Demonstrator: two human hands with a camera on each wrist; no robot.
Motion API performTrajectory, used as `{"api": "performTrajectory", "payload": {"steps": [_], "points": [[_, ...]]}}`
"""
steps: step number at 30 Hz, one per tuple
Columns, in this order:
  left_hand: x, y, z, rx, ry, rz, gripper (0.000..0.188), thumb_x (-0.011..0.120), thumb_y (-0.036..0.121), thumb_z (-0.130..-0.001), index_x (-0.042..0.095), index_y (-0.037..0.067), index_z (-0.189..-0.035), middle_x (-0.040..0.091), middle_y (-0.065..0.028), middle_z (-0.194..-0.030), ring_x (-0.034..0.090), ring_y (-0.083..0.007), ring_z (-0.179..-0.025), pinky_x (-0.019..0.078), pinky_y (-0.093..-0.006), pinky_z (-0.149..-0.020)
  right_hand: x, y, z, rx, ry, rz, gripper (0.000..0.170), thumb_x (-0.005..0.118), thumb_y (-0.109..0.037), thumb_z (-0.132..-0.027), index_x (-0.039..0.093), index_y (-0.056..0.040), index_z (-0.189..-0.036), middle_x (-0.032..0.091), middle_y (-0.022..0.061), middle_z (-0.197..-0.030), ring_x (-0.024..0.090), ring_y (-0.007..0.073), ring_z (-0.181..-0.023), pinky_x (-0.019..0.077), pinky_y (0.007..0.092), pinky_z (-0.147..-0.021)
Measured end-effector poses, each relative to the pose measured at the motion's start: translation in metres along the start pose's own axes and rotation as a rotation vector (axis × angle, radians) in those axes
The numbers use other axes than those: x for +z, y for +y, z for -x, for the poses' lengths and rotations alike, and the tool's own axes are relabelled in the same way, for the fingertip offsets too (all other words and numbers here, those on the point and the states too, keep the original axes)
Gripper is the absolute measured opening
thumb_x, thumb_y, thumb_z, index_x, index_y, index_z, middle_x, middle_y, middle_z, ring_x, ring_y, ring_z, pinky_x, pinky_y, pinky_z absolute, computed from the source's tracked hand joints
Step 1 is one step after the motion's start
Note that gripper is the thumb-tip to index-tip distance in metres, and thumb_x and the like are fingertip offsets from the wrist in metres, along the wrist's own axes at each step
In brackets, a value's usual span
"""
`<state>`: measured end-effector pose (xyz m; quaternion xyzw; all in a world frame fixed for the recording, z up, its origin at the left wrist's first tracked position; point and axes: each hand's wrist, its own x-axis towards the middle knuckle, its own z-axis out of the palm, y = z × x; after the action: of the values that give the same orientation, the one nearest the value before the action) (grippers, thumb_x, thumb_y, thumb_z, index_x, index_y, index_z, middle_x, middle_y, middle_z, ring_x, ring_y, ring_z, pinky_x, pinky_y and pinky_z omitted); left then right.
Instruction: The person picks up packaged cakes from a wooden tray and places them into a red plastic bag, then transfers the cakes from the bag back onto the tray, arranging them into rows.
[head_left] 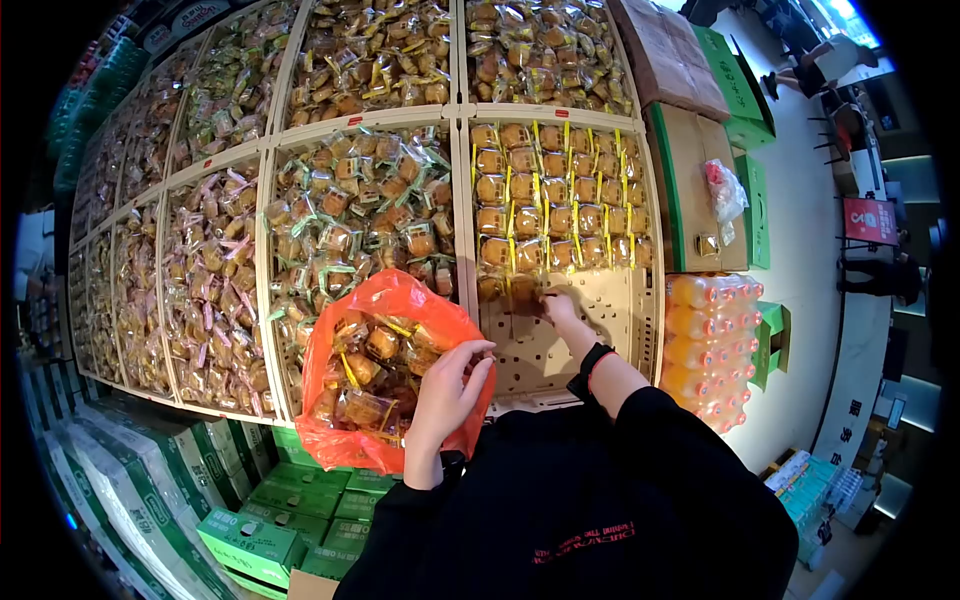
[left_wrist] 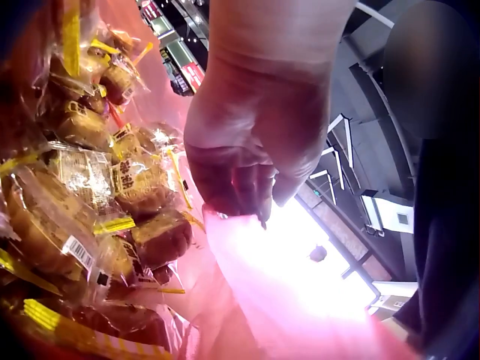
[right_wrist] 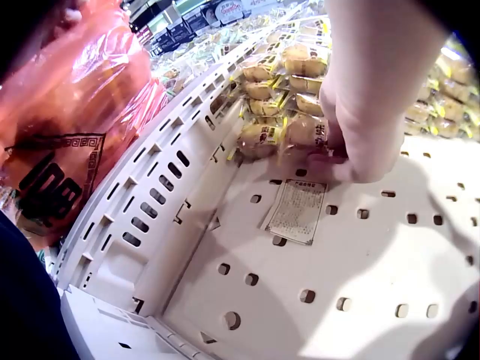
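Note:
My left hand (head_left: 450, 393) is at the right rim of a red plastic bag (head_left: 318, 400), which holds many wrapped buns (head_left: 380, 343) with yellow strips. In the left wrist view, its curled fingers pinch the bag's edge. My right hand (head_left: 562, 308) reaches into a cream plastic crate (head_left: 560, 355). The right wrist view shows its fingers curled at a wrapped bun (right_wrist: 304, 135) in the nearest row, their tips partly hidden. Neat rows of wrapped buns (head_left: 555, 200) fill the crate's far part. A printed paper slip (right_wrist: 298, 211) lies on the perforated floor.
More crates of packaged buns (head_left: 215, 230) stand left and beyond. Right of the crate are a cardboard box (head_left: 690, 190) and packs of orange drink bottles (head_left: 708, 335). Green cartons (head_left: 255, 540) are stacked at lower left. People (head_left: 830, 65) stand in the background.

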<state>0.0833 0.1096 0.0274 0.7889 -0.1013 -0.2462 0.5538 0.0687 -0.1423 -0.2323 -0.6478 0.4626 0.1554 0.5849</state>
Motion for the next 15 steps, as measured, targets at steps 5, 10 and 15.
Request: {"api": "performTrajectory", "payload": {"steps": [5,10,15], "points": [[0.002,-0.007,-0.004,0.012,-0.052,-0.008,0.019,0.052,0.009,-0.085,0.056,0.001,-0.102,0.061,-0.0095,-0.087,0.059,-0.0190,-0.075,0.0458,-0.0268,-0.068,0.006,0.012,-0.012,0.187,-0.032,-0.248,0.006,0.051,-0.004,-0.077,0.054,-0.0049,-0.072,0.043,0.0028,-0.051,0.041,0.0161,-0.038,0.0346,0.0294,-0.036],[0.000,-0.005,-0.004,-0.013,-0.058,0.008,0.018,0.051,0.005,-0.085,0.056,0.000,-0.102,0.062,-0.0083,-0.085,0.059,-0.0167,-0.076,0.0447,-0.0260,-0.070,0.017,0.002,0.002,0.043,0.044,-0.039,0.009,0.052,-0.007,-0.076,0.052,-0.0043,-0.068,0.045,0.0052,-0.052,0.043,0.0192,-0.038,0.0367,0.0332,-0.038],[0.003,-0.006,-0.006,-0.016,-0.051,0.043,0.018,0.051,0.004,-0.085,0.055,-0.001,-0.102,0.062,-0.0092,-0.085,0.059,-0.0158,-0.078,0.0448,-0.0259,-0.072,0.016,0.000,0.008,-0.418,0.075,0.182,0.005,0.053,-0.009,-0.074,0.054,-0.0049,-0.077,0.051,0.0096,-0.051,0.051,0.0203,-0.045,0.0381,0.0338,-0.043]]}}
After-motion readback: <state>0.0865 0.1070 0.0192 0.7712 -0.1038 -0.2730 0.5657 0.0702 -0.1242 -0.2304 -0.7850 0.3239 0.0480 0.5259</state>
